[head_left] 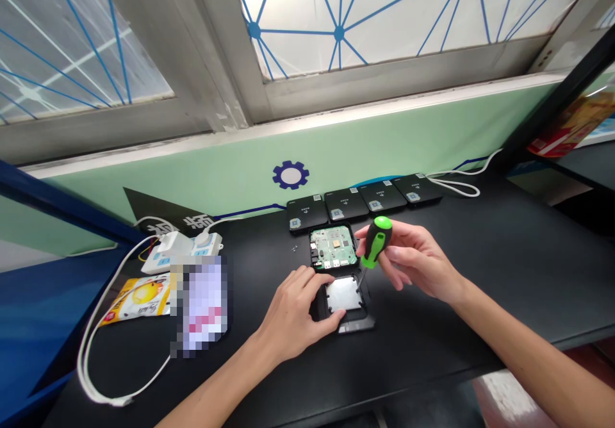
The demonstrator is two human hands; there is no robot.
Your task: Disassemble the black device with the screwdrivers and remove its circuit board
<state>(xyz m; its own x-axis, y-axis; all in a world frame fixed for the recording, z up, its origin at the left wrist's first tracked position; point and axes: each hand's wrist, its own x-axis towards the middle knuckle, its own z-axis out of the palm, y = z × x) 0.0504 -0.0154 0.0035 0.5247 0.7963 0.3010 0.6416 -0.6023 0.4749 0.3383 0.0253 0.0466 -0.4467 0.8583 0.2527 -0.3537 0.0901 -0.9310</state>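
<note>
A green-and-black screwdriver (377, 242) is held in the fingers of my right hand (413, 258), its shaft slanting down to the right edge of a silver metal plate (344, 294). That plate lies on a black cover (356, 316) on the dark table. My left hand (302, 309) grips the cover's left side, with fingertips at its upper edge and thumb near the plate's lower edge. Just behind sits an open black case with a green circuit board (334, 246). A few tiny screws (294, 248) lie left of the case.
Several closed black boxes (346, 204) stand in a row at the back of the black table (451, 255). On the left are a white power strip (182, 252), a snack packet (137, 298), a blurred-out object (204, 306) and a looped white cable (82, 357).
</note>
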